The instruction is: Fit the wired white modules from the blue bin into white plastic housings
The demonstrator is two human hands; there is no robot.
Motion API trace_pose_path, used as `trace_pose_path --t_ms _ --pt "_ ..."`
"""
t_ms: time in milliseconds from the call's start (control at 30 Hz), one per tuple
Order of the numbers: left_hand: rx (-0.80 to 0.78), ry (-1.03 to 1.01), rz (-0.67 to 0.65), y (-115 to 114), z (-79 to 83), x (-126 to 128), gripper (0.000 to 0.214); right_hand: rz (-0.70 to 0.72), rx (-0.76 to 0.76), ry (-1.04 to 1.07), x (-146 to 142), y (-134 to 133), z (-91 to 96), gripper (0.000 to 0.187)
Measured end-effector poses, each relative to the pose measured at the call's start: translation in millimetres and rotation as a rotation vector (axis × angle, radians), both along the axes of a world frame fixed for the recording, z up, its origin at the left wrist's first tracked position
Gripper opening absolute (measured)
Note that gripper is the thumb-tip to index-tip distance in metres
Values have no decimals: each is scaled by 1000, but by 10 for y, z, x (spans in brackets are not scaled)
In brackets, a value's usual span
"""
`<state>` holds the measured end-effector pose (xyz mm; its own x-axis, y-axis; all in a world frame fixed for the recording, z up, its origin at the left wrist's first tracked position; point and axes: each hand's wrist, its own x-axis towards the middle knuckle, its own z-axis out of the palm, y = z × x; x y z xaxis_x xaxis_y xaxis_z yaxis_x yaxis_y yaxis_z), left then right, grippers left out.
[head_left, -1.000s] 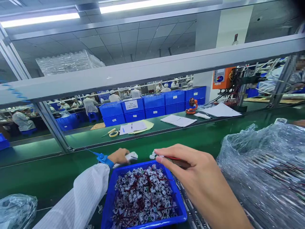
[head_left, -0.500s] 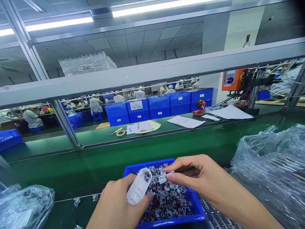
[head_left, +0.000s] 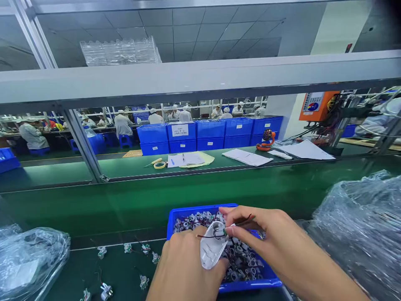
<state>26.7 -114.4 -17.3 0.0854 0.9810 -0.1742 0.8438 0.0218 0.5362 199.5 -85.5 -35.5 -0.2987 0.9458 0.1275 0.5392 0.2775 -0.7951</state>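
My left hand (head_left: 188, 269) is closed around a white oval plastic shell (head_left: 211, 252), hollow side up, over a blue bin (head_left: 200, 210). My right hand (head_left: 266, 238) pinches a small grey motor with red and black wires (head_left: 226, 230) and presses it into the top of the shell. The bin under both hands is full of several more such wired motors (head_left: 241, 261).
Several loose small parts (head_left: 128, 248) lie on the green belt left of the bin. Crinkled clear plastic bags sit at the right (head_left: 360, 225) and lower left (head_left: 28, 261). Beyond are papers (head_left: 247, 157), a tape roll (head_left: 159, 165), blue crates (head_left: 181, 136) and workers in white.
Both hands came together over the bin; the shell turned hollow side up and the motor moved into its top end. The view tilted down, showing loose parts on the belt.
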Motion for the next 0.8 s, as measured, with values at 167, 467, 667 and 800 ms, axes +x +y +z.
trace_pose_path --t_ms 167,467,667,800 --pt "-51 26 -25 33 -33 -25 30 -88 55 -302 -94 36 -119 20" --pt "-116 95 -44 53 -80 -63 52 -192 47 -598 -286 108 -197 18" --pt "-116 100 -73 49 -134 -99 56 -207 13 -677 -375 84 -281 19" --pt "-106 123 -70 48 -132 -127 58 -228 23 -703 -418 60 -328 20"
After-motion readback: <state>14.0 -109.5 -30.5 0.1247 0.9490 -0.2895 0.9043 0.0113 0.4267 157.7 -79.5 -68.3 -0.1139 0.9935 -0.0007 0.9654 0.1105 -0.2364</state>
